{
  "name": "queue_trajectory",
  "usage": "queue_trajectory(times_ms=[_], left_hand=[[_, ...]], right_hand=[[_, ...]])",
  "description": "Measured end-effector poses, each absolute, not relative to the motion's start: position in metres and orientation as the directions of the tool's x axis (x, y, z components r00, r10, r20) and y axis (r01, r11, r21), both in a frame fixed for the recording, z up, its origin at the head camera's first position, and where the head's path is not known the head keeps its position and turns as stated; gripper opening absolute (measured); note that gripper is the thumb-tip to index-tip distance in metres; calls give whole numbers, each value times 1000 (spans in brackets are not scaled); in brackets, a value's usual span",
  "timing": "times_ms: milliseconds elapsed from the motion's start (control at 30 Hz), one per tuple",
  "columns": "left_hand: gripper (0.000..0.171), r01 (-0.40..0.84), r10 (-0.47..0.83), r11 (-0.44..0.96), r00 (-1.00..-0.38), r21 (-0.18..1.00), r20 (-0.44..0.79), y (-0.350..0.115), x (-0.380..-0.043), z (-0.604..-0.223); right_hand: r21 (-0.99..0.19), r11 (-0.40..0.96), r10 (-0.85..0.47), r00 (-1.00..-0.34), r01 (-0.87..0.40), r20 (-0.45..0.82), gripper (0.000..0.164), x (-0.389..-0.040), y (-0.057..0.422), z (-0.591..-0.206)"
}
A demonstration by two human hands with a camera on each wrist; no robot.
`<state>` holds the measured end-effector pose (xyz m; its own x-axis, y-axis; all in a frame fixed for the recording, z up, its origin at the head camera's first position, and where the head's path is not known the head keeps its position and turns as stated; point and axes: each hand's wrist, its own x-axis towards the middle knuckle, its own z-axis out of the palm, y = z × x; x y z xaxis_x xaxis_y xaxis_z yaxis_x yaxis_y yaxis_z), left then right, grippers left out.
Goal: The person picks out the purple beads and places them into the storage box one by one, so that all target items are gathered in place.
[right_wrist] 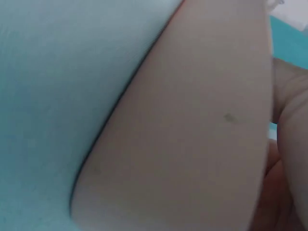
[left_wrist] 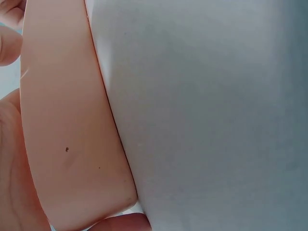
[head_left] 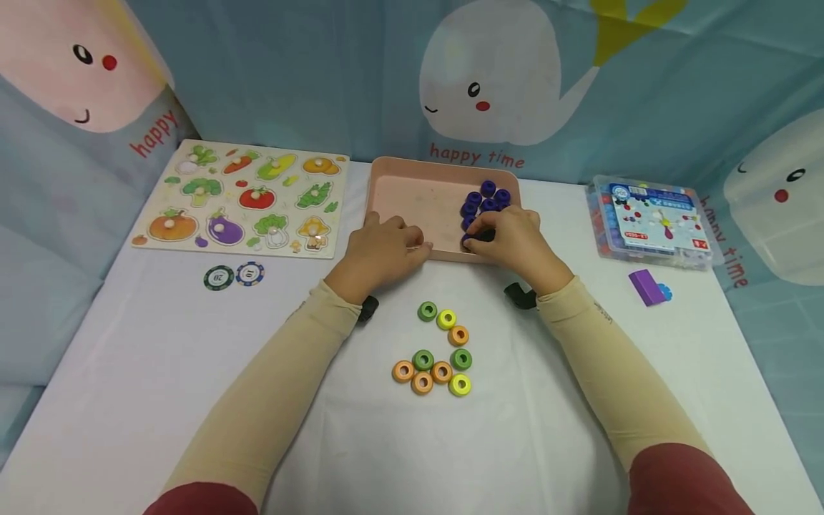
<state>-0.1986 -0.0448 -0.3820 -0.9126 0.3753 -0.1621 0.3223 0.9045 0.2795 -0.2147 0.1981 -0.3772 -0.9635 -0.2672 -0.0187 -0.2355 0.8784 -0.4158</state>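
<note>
A shallow pink tray (head_left: 415, 193) lies at the back of the table, with several dark blue ring beads (head_left: 488, 189) grouped in its right part. My left hand (head_left: 384, 250) grips the tray's near left corner, thumb along the near rim. In the left wrist view, the tray's outer wall (left_wrist: 72, 120) hides most of that hand, and a fingertip (left_wrist: 120, 222) shows past the corner. Over the tray's near right corner, my right hand (head_left: 511, 239) pinches a blue ring bead (head_left: 466, 242) between thumb and fingers. From the right wrist, the tray wall (right_wrist: 183, 130) covers the fingertips.
Green, yellow and orange ring beads (head_left: 441, 372) lie in front of the tray. To the left are a vegetable puzzle board (head_left: 234, 197) and two chips (head_left: 249, 273). A clear box (head_left: 656, 222) and a purple block (head_left: 646, 287) sit on the right.
</note>
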Motion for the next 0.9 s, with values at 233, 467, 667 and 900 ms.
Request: queue_trajectory(times_ms=[233, 467, 667, 900], left_hand=[[50, 327, 379, 902, -912, 280, -155, -44, -199, -383], [50, 313, 364, 907, -919, 283, -150, -46, -201, -387], [53, 268, 337, 904, -926, 333, -169, -49, -201, -392], [53, 282, 344, 889, -931, 361, -120, -59, -191, -375]], right_hand=[[-359, 907, -231, -973, -220, 13, 21, -221, 203, -383], [-367, 904, -221, -975, -219, 38, 23, -225, 200, -388], [-418, 882, -197, -976, -217, 91, 27, -217, 201, -382], [-434, 870, -131, -959, -233, 253, 47, -193, 202, -348]])
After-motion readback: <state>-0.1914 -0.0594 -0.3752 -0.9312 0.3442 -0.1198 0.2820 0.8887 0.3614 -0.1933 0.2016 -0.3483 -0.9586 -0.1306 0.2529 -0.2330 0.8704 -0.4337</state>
